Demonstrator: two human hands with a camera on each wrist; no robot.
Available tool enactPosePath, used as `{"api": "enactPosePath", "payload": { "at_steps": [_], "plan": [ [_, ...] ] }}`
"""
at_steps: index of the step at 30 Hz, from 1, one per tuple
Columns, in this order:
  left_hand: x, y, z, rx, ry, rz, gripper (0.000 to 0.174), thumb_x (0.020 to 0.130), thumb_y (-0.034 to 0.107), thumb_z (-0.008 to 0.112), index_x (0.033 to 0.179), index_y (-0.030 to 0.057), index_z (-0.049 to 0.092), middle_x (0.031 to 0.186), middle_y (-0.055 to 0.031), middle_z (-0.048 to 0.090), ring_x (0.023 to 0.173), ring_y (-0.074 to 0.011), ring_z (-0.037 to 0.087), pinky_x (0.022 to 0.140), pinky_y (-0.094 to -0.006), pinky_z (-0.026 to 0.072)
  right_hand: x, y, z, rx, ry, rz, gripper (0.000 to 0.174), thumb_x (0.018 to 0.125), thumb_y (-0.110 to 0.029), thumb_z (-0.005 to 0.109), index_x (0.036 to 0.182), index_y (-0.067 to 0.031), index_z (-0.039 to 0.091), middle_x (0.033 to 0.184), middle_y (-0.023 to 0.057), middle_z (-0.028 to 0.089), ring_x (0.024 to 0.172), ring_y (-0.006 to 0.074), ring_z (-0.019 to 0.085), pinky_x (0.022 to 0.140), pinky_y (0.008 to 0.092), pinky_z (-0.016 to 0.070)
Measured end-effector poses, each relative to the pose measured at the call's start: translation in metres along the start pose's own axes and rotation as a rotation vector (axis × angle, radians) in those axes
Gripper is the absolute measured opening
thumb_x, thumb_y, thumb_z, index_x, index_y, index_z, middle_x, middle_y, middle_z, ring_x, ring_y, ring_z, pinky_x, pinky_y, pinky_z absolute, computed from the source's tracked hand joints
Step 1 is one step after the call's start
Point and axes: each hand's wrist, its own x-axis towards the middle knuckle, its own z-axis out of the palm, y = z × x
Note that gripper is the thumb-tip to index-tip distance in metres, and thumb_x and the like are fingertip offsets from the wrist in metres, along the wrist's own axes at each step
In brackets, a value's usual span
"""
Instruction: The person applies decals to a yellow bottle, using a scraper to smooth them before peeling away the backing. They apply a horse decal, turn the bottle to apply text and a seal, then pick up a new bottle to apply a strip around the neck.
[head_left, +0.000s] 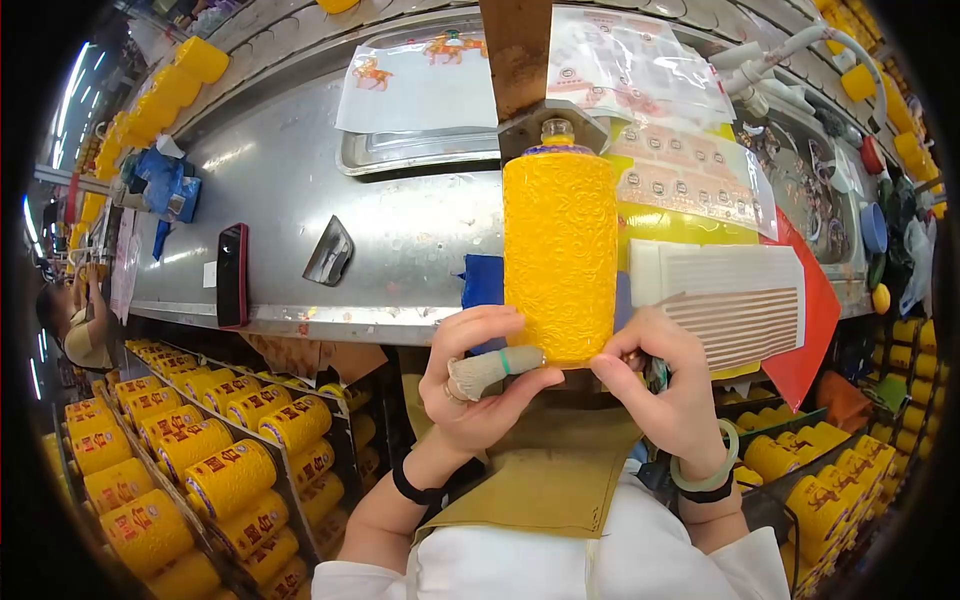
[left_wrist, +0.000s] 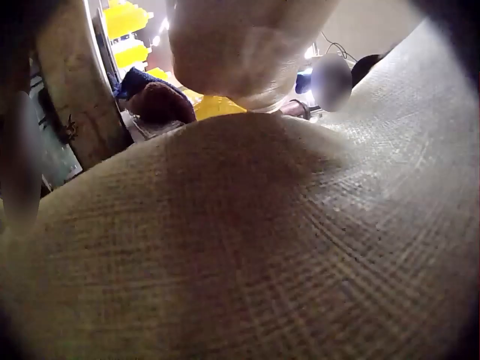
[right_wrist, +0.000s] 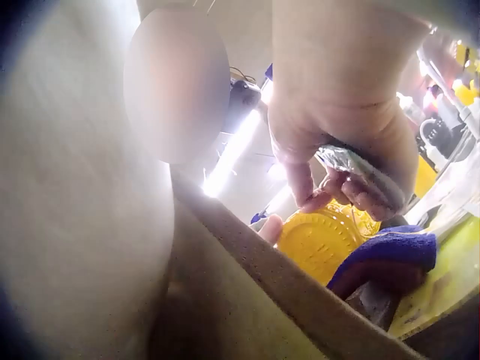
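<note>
A yellow embossed bottle (head_left: 560, 250) lies with its clear neck pointing away from me and its base toward me. At the base's left corner my left hand (head_left: 468, 415) grips it with thumb and bent fingers; a cloth finger cover (head_left: 478, 376) with a green band sits on one finger. My right hand (head_left: 672, 385) pinches the right corner of the base. In the right wrist view, a crumpled whitish film (right_wrist: 341, 159) shows in the right palm, and the round yellow base (right_wrist: 319, 244) faces the camera. Blue cloth (right_wrist: 397, 255) lies under the bottle.
Decal sheets (head_left: 680, 160) and a white block with a brown-striped sheet (head_left: 740, 310) lie right of the bottle. On the metal bench left are a phone (head_left: 232, 275), a dark scraper-like piece (head_left: 329, 250) and a tray (head_left: 400, 150). Racks of yellow bottles (head_left: 230, 475) stand below.
</note>
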Motion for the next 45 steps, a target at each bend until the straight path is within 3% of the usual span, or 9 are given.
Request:
{"api": "enactPosePath", "payload": {
  "at_steps": [3, 9, 15, 20, 25, 31, 33, 37, 45],
  "plan": [
    [0.001, -0.004, -0.001, 0.014, -0.008, 0.032, 0.062, 0.068, 0.010, 0.099, 0.121, 0.0016, 0.068, 0.118, -0.0091, 0.068, 0.109, -0.0264, 0.067, 0.093, -0.0344, 0.0546, 0.001, 0.001, 0.000, 0.016, -0.006, -0.002, 0.011, 0.089, -0.008, 0.077, 0.088, -0.0004, 0.070, 0.079, 0.0055, 0.058, 0.070, 0.0148, 0.051, 0.065, 0.0292, 0.0417],
    [-0.001, 0.003, 0.000, 0.030, -0.037, -0.037, 0.052, 0.070, 0.009, 0.097, 0.114, 0.0015, 0.070, 0.121, -0.0106, 0.066, 0.108, -0.0313, 0.065, 0.094, -0.0410, 0.0523, 0.002, 0.003, 0.000, 0.018, -0.008, -0.014, 0.010, 0.089, -0.007, 0.077, 0.088, -0.0003, 0.069, 0.079, 0.0051, 0.057, 0.070, 0.0144, 0.051, 0.065, 0.0285, 0.0414],
    [-0.001, -0.007, 0.000, 0.086, -0.036, 0.130, 0.059, 0.065, 0.014, 0.100, 0.115, 0.0043, 0.071, 0.119, -0.0079, 0.068, 0.110, -0.0284, 0.066, 0.091, -0.0374, 0.0550, 0.005, 0.002, -0.004, 0.029, -0.033, -0.008, 0.011, 0.089, -0.007, 0.077, 0.087, -0.0001, 0.069, 0.079, 0.0044, 0.056, 0.070, 0.0134, 0.050, 0.065, 0.0285, 0.0410],
    [-0.002, -0.004, 0.003, -0.086, -0.018, -0.088, 0.051, 0.073, 0.012, 0.094, 0.116, 0.0027, 0.068, 0.127, -0.0106, 0.062, 0.114, -0.0281, 0.059, 0.099, -0.0397, 0.0472, 0.006, 0.002, -0.005, 0.054, -0.064, 0.018, 0.013, 0.090, -0.009, 0.076, 0.087, 0.0003, 0.068, 0.079, 0.0041, 0.056, 0.071, 0.0129, 0.050, 0.066, 0.0282, 0.0409],
    [-0.004, -0.001, 0.006, -0.109, -0.016, -0.139, 0.046, 0.075, 0.007, 0.089, 0.115, 0.0024, 0.066, 0.129, -0.0119, 0.060, 0.117, -0.0275, 0.056, 0.101, -0.0389, 0.0449, 0.005, 0.003, -0.005, 0.065, -0.062, 0.030, 0.012, 0.090, -0.009, 0.076, 0.087, 0.0004, 0.068, 0.079, 0.0039, 0.057, 0.071, 0.0128, 0.050, 0.066, 0.0279, 0.0410],
    [-0.004, -0.006, 0.004, -0.081, -0.034, -0.067, 0.049, 0.074, 0.011, 0.092, 0.116, 0.0029, 0.067, 0.129, -0.0115, 0.059, 0.117, -0.0287, 0.056, 0.101, -0.0410, 0.0456, 0.006, 0.003, -0.004, 0.069, -0.058, 0.020, 0.012, 0.090, -0.008, 0.075, 0.087, 0.0000, 0.068, 0.080, 0.0040, 0.057, 0.071, 0.0129, 0.050, 0.066, 0.0278, 0.0409],
    [-0.004, -0.010, 0.005, -0.042, -0.004, 0.084, 0.057, 0.070, 0.015, 0.097, 0.118, 0.0044, 0.067, 0.126, -0.0101, 0.059, 0.115, -0.0286, 0.058, 0.098, -0.0397, 0.0481, 0.005, 0.003, -0.004, 0.069, -0.058, 0.023, 0.011, 0.090, -0.008, 0.075, 0.086, 0.0000, 0.069, 0.080, 0.0040, 0.057, 0.071, 0.0129, 0.050, 0.066, 0.0278, 0.0409],
    [-0.003, -0.003, 0.005, 0.099, 0.000, 0.100, 0.063, 0.064, 0.015, 0.101, 0.117, 0.0064, 0.068, 0.122, -0.0058, 0.060, 0.112, -0.0273, 0.061, 0.090, -0.0350, 0.0531, 0.006, 0.004, -0.004, 0.067, -0.056, 0.022, 0.011, 0.090, -0.008, 0.075, 0.086, -0.0003, 0.069, 0.080, 0.0043, 0.058, 0.071, 0.0133, 0.051, 0.066, 0.0280, 0.0411],
    [-0.004, -0.008, 0.005, 0.143, -0.024, 0.143, 0.056, 0.065, 0.013, 0.099, 0.113, 0.0114, 0.071, 0.120, -0.0044, 0.061, 0.109, -0.0271, 0.063, 0.088, -0.0356, 0.0546, 0.006, 0.005, -0.004, 0.062, -0.053, 0.014, 0.012, 0.090, -0.009, 0.075, 0.085, -0.0006, 0.068, 0.079, 0.0048, 0.059, 0.070, 0.0140, 0.051, 0.065, 0.0282, 0.0411]
  ]
}}
